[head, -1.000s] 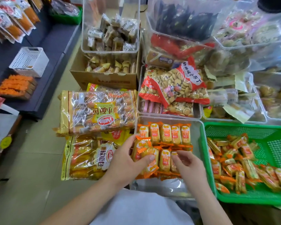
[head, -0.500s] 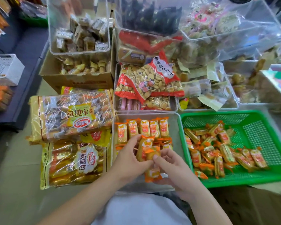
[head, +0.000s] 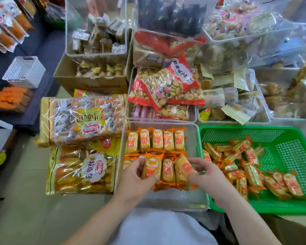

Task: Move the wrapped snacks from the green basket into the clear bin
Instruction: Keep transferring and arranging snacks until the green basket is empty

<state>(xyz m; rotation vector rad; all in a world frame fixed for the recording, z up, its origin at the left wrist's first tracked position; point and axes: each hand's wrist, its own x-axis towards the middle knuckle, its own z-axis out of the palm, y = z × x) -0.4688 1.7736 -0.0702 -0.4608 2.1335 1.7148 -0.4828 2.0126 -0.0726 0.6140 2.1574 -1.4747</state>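
The clear bin (head: 198,200) lies in front of me with a back row of several orange-and-yellow wrapped snacks (head: 156,139). A front row of three wrapped snacks (head: 167,169) lies between my hands. My left hand (head: 136,175) grips the leftmost of these, fingers curled round it. On the rightmost one my right hand (head: 204,173) pinches with its fingertips. The green basket (head: 290,147) stands right of the bin and holds several more wrapped snacks (head: 251,169) in a loose pile.
Two big bags of bread rolls (head: 81,117) lie left of the bin. Behind it are a red biscuit bag (head: 166,85), a cardboard box (head: 90,82) and more clear bins of snacks (head: 95,27). A white basket (head: 24,71) sits far left.
Both hands have set the held snacks down into the bin's front row and spread them side by side. The view has shifted a little.
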